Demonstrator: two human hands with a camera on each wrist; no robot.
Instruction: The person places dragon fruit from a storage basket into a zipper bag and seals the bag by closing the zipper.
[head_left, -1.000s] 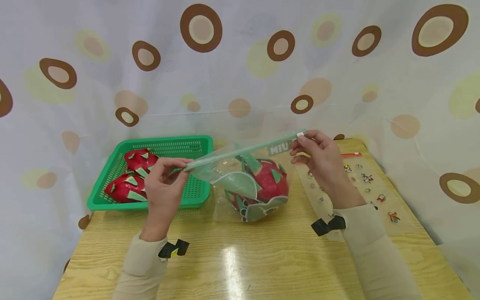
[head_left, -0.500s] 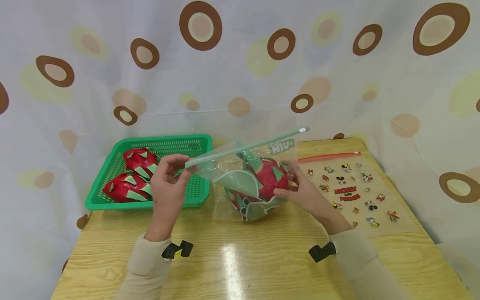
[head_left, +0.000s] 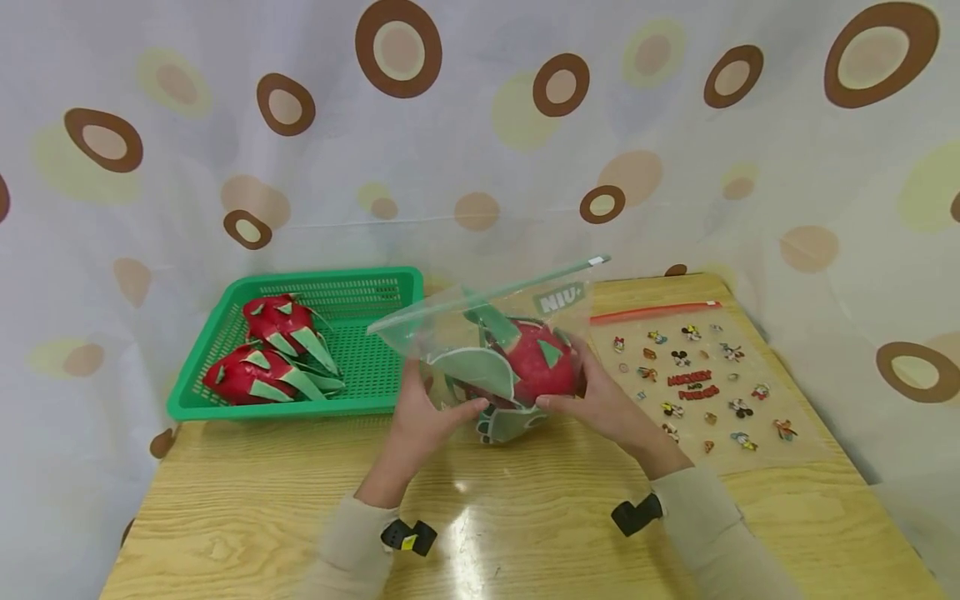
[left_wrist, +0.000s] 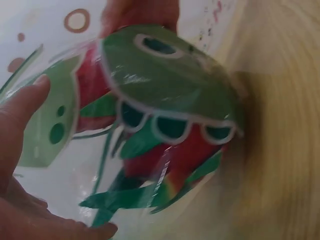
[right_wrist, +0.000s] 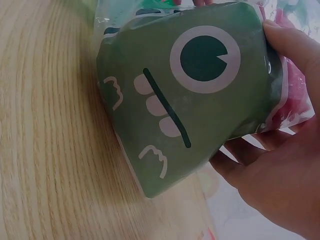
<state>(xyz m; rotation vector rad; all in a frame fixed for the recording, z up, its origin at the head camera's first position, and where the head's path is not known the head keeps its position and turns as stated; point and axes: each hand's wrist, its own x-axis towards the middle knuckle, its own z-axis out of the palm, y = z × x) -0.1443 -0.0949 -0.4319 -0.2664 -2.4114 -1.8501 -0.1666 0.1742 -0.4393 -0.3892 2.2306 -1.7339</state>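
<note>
Both hands cupping a clear zip bag (head_left: 487,333) w/ a red dragon fruit (head_left: 542,362) inside, at mid-bench. Left hand (head_left: 420,412) curled round bag's left side, thumb on the printed green cartoon patch; fingers (left_wrist: 22,112) wrapped on the plastic in left wrist view. Right hand (head_left: 600,400) curled round bag's right side, fingers (right_wrist: 295,47) clamped on the plastic over the fruit, palm beneath. Bag bottom resting on or just above the wooden bench (head_left: 300,508); cannot tell which. Green zip strip (head_left: 517,287) w/ white slider at its right end standing above the fruit, tilted up to the right. Green monster-face print (right_wrist: 195,95) w/ one big eye and teeth filling right wrist view.

Left of bag: green plastic basket (head_left: 225,317) at bench's back left, holding 2 more dragon fruits (head_left: 273,358), red w/ green scales, touching each other. Right of bag: a flat clear zip bag (head_left: 712,383) w/ red strip and small cartoon figures, lying on bench just beside right hand. Behind: pale curtain (head_left: 480,125) w/ brown and yellow rings.
</note>
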